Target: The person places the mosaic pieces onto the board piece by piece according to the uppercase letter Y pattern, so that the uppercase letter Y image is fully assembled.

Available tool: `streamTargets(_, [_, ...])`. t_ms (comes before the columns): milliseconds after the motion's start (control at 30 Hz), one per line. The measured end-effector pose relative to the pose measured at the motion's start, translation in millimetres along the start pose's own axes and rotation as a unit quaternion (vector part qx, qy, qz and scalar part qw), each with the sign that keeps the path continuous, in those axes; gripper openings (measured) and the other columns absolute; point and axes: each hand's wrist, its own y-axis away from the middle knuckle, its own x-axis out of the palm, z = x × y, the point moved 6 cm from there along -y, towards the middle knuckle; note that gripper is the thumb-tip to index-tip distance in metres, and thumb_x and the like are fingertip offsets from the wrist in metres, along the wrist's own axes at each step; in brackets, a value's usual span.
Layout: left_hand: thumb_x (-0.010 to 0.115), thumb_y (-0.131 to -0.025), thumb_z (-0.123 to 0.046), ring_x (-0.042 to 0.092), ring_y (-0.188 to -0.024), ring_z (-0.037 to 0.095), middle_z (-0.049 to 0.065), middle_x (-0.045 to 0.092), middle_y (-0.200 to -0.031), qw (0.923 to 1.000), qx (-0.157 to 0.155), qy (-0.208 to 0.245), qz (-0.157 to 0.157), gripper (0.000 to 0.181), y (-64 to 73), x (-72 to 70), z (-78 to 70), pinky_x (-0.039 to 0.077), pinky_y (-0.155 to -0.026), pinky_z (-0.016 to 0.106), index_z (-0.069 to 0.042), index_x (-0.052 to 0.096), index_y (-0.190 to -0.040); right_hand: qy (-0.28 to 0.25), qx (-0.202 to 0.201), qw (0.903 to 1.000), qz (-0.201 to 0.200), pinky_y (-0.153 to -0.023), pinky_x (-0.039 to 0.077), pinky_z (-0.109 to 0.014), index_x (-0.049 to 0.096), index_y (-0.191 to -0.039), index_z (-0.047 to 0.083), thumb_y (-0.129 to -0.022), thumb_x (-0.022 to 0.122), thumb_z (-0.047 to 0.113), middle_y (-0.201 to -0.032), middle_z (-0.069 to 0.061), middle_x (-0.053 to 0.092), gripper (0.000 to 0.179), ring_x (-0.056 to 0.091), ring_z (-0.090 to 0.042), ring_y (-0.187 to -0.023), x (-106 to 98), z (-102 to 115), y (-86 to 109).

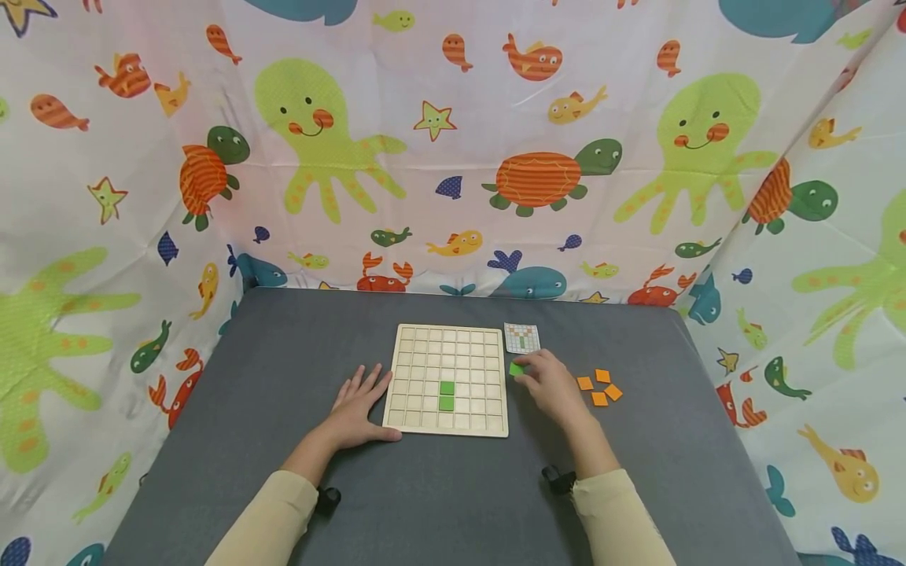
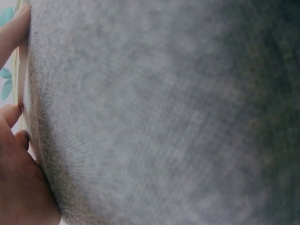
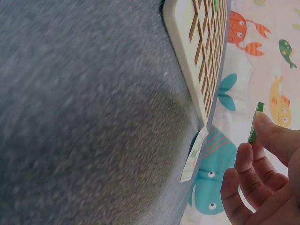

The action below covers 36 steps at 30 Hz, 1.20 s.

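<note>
White sea-creature curtains (image 1: 453, 157) are hanging at the left, far and right, bordering a grey-covered table (image 1: 439, 503).

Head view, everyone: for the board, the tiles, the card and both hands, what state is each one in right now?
Board: flat on the table, mostly bare cells.
Two green tiles: set in adjoining cells of one column.
Third green tile: held, off the board.
Orange tiles: loose on the table.
Card: patterned side up.
Left hand: fingers spread, touching the board's edge.
Right hand: pinching the third green tile.
</note>
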Motion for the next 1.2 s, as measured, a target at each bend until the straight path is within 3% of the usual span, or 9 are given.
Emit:
streamTargets(667, [0.08, -0.068, -0.072, -0.008, -0.157, 0.036, 0.006, 0.008, -0.171, 1.0, -0.004, -0.008, 0.004, 0.123, -1.6, 1.3, 2.5, 0.0, -0.123, 0.061, -0.023, 0.02, -0.163, -0.005, -0.032, 0.9994, 0.008, -0.076, 0.056, -0.041, 0.073, -0.119, 0.014, -0.093, 0.075, 0.016, -0.118, -0.005, 0.063, 0.026, 0.067, -0.023, -0.095, 17, 22, -12.6])
streamTargets(1000, [0.08, -0.068, -0.071, -0.007, -0.157, 0.037, 0.007, 0.009, -0.171, 1.0, -0.004, -0.008, 0.002, 0.122, -1.2, 1.4, 0.3, 0.001, -0.124, 0.062, -0.022, 0.021, -0.163, 0.001, -0.046, 0.9988, 0.014, -0.067, 0.049, -0.034, 0.074, -0.118, 0.016, -0.092, 0.076, 0.018, -0.118, -0.005, 0.064, 0.026, 0.059, -0.013, -0.082, 26, 35, -21.1])
streamTargets(1200, [0.081, -0.068, -0.07, -0.006, -0.157, 0.037, 0.007, 0.01, -0.171, 1.0, -0.002, -0.005, 0.0, 0.121, -0.7, -0.2, 0.0, 0.001, -0.123, 0.062, -0.022, 0.022, -0.163, -0.002, -0.048, 0.9987, 0.02, -0.066, 0.049, -0.032, 0.074, -0.118, 0.018, -0.092, 0.076, 0.019, -0.12, -0.004, 0.064, 0.026, 0.059, -0.013, -0.083, 32, 43, -25.8])
